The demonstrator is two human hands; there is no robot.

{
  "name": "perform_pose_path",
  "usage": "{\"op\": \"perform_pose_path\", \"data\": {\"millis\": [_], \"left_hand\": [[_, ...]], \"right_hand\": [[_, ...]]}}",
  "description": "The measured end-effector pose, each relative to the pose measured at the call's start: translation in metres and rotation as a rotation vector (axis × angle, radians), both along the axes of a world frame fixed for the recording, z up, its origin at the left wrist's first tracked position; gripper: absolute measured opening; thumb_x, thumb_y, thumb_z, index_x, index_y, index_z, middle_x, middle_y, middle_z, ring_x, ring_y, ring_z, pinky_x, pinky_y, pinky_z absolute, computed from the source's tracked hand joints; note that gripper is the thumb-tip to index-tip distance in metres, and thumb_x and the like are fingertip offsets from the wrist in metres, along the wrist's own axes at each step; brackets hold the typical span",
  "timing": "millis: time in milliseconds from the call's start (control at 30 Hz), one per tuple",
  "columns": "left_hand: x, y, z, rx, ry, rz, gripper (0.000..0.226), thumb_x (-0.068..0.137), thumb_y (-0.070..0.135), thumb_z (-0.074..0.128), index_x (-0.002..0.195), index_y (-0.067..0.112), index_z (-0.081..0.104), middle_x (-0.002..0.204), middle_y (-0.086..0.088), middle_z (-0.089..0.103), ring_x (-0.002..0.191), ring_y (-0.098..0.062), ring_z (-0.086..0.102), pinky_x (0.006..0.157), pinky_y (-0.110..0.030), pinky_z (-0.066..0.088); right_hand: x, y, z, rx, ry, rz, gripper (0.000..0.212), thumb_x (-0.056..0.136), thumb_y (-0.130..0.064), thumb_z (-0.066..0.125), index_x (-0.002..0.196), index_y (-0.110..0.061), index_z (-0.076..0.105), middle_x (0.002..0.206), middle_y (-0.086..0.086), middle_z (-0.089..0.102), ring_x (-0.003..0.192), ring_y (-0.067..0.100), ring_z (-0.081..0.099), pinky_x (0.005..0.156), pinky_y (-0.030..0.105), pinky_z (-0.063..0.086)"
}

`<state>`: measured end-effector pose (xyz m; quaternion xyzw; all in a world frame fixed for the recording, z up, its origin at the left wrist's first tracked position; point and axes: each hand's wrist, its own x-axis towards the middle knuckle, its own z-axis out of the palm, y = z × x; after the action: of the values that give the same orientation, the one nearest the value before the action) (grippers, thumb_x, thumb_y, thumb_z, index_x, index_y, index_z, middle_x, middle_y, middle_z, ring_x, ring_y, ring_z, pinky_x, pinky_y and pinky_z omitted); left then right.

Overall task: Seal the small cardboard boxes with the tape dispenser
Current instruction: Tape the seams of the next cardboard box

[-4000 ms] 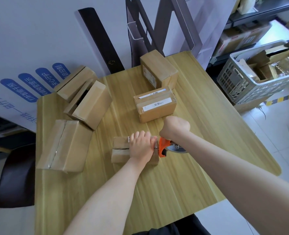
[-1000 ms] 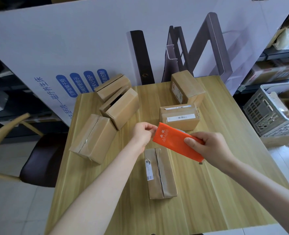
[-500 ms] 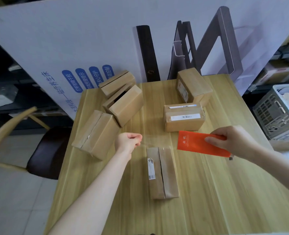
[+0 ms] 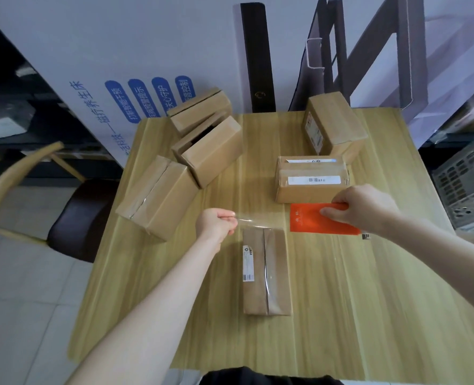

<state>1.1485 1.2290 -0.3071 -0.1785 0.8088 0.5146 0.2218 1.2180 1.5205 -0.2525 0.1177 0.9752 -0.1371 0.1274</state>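
On the left hand (image 4: 215,226) the fingers (image 4: 226,224) are curled in tight, pinching the loose end of a clear tape strip (image 4: 255,223). That strip runs to the right, taut, towards the orange tape dispenser (image 4: 311,222), which the right hand (image 4: 366,208) grips with its thumb pressed on the flat face and the other fingers wrapped over the far edge. The stretched tape crosses right at the far end of the small box (image 4: 266,273), which lies lengthwise on the wooden table (image 4: 341,301) between the two forearms, seam up and a label on its left flap; I can't tell whether the tape touches the cardboard. Just beyond the dispenser sits a labelled stack of two boxes (image 4: 311,179), with a tilted box (image 4: 333,126) behind it. Over to the left, three more boxes (image 4: 158,195) lean against one another. A dark-seated chair (image 4: 74,218) stands by the table's left edge, a grey basket (image 4: 466,190) off to the right, and a white printed board (image 4: 119,51) behind.
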Motion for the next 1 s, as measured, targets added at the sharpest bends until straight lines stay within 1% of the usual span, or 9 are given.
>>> {"op": "perform_pose_path", "data": {"millis": [133, 300, 500, 633, 733, 800, 867, 933, 1000], "left_hand": [[-0.002, 0.002, -0.005, -0.021, 0.008, 0.001, 0.021, 0.082, -0.006, 0.064, 0.088, 0.013, 0.070, 0.078, -0.003, 0.069, 0.072, -0.020, 0.066, 0.086, -0.037, 0.057], [0.000, 0.005, -0.011, -0.043, 0.017, -0.029, 0.021, 0.084, -0.005, 0.063, 0.100, 0.006, 0.070, 0.079, -0.003, 0.068, 0.069, -0.018, 0.064, 0.085, -0.032, 0.056], [0.005, 0.009, -0.018, -0.019, 0.002, -0.027, 0.023, 0.085, -0.007, 0.060, 0.097, 0.010, 0.069, 0.081, -0.003, 0.069, 0.075, -0.018, 0.065, 0.087, -0.036, 0.056], [0.008, 0.012, -0.026, -0.016, -0.011, -0.017, 0.025, 0.084, -0.008, 0.061, 0.102, 0.007, 0.069, 0.079, 0.001, 0.067, 0.076, -0.016, 0.064, 0.087, -0.034, 0.055], [0.011, 0.015, -0.032, -0.017, -0.011, 0.004, 0.026, 0.084, -0.007, 0.062, 0.104, 0.008, 0.069, 0.086, -0.004, 0.068, 0.083, -0.018, 0.065, 0.087, -0.031, 0.054], [0.014, 0.015, -0.036, -0.033, 0.004, 0.014, 0.026, 0.085, -0.007, 0.061, 0.105, 0.007, 0.070, 0.088, -0.005, 0.069, 0.085, -0.017, 0.065, 0.086, -0.026, 0.052], [0.015, 0.014, -0.040, -0.049, 0.019, 0.016, 0.027, 0.086, -0.007, 0.060, 0.106, 0.006, 0.071, 0.089, -0.004, 0.069, 0.086, -0.016, 0.064, 0.085, -0.025, 0.051], [0.014, 0.013, -0.042, -0.084, 0.028, -0.005, 0.027, 0.086, -0.005, 0.061, 0.109, 0.007, 0.070, 0.098, -0.006, 0.071, 0.089, -0.015, 0.064, 0.082, -0.022, 0.049], [0.012, 0.012, -0.042, -0.158, 0.010, -0.064, 0.034, 0.088, 0.009, 0.066, 0.122, 0.009, 0.063, 0.115, -0.007, 0.068, 0.100, -0.016, 0.063, 0.083, -0.021, 0.046]], "right_hand": [[-0.007, -0.001, -0.002, 0.033, -0.008, 0.022, 0.033, 0.081, -0.062, 0.060, 0.068, -0.032, 0.064, 0.060, -0.015, 0.058, 0.054, 0.001, 0.054, 0.042, 0.019, 0.029], [-0.014, 0.003, -0.007, 0.050, -0.040, 0.031, 0.033, 0.081, -0.062, 0.060, 0.072, -0.032, 0.067, 0.063, -0.013, 0.060, 0.057, 0.005, 0.058, 0.043, 0.020, 0.032], [-0.012, 0.009, -0.016, 0.070, -0.044, 0.029, 0.036, 0.081, -0.060, 0.061, 0.066, -0.028, 0.066, 0.060, -0.010, 0.061, 0.053, 0.007, 0.059, 0.041, 0.020, 0.034], [-0.011, 0.008, -0.019, 0.060, -0.065, 0.022, 0.036, 0.083, -0.058, 0.061, 0.062, -0.028, 0.061, 0.060, -0.010, 0.059, 0.053, 0.006, 0.056, 0.042, 0.020, 0.032], [-0.011, 0.002, -0.024, 0.054, -0.083, 0.025, 0.036, 0.084, -0.057, 0.060, 0.063, -0.028, 0.059, 0.061, -0.010, 0.058, 0.054, 0.007, 0.056, 0.044, 0.021, 0.034], [-0.010, -0.003, -0.028, 0.047, -0.086, 0.029, 0.037, 0.085, -0.056, 0.059, 0.067, -0.025, 0.063, 0.062, -0.008, 0.060, 0.056, 0.009, 0.058, 0.044, 0.021, 0.033], [-0.010, -0.008, -0.031, 0.045, -0.075, 0.030, 0.039, 0.085, -0.056, 0.058, 0.070, -0.020, 0.066, 0.061, -0.006, 0.061, 0.055, 0.011, 0.058, 0.044, 0.021, 0.033], [-0.011, -0.013, -0.032, 0.054, -0.059, 0.019, 0.041, 0.084, -0.055, 0.059, 0.069, -0.018, 0.066, 0.059, -0.006, 0.061, 0.054, 0.012, 0.058, 0.043, 0.020, 0.033], [-0.010, -0.014, -0.031, 0.061, -0.049, 0.000, 0.040, 0.084, -0.054, 0.059, 0.068, -0.018, 0.066, 0.057, -0.005, 0.060, 0.048, 0.010, 0.056, 0.042, 0.019, 0.034]]}}
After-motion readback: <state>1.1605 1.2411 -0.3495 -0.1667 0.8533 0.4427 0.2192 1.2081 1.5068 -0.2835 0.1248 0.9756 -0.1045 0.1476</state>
